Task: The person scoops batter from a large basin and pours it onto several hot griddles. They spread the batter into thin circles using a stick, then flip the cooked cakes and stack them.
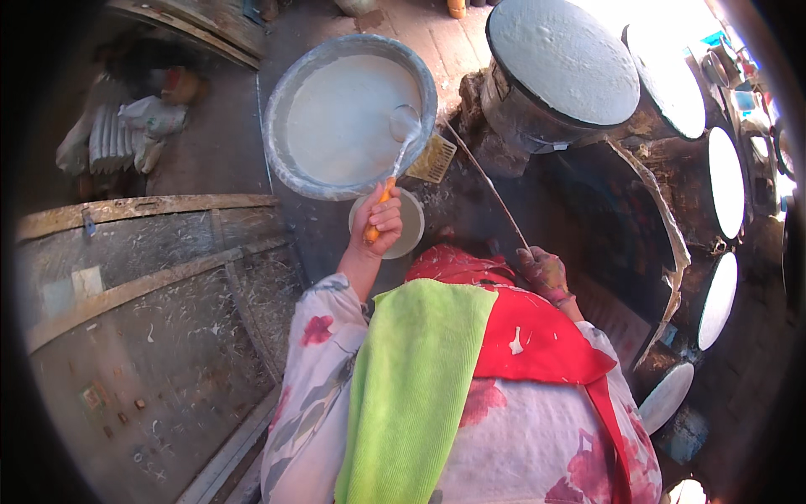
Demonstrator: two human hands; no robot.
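Note:
My left hand (384,220) grips the orange handle of a metal ladle (406,142). The ladle's round bowl is over a large grey basin (275,135) of milky white liquid (346,120), near its right side. Partly below the basin and behind my left hand stands a pale bucket (412,230) with cloudy liquid. My right hand (544,274), its skin or covering stained reddish, holds the lower end of a long thin stick (485,176). The stick slants up and left toward the basin's right side.
A round pot (522,104) with a bumpy white top (560,60) stands at upper right. Several cylinders with white round faces (727,183) line the right. A yellow plastic grid (432,157) lies by the basin. Wooden boards (157,271) border the left; sacks (151,116) lie beyond.

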